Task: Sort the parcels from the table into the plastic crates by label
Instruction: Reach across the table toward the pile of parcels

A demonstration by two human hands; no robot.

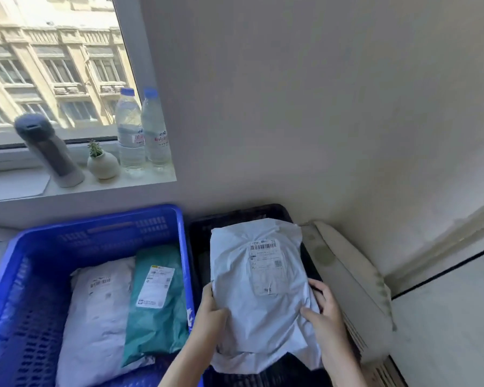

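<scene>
A pale grey parcel point(257, 291) with a white label facing up hangs over the black crate point(235, 215) at the middle right. My left hand point(210, 317) grips its left edge, thumb on top. My right hand point(326, 311) grips its right edge, thumb pressed on the plastic. To the left stands the blue crate point(39, 247). In it lie a white parcel point(98, 311) and a green parcel point(160, 300), both label up.
A windowsill above the crates carries a grey flask point(49, 150), a small potted plant point(102, 163) and two water bottles point(141, 129). A white radiator-like unit point(355, 291) runs along the black crate's right side. A wall stands close behind.
</scene>
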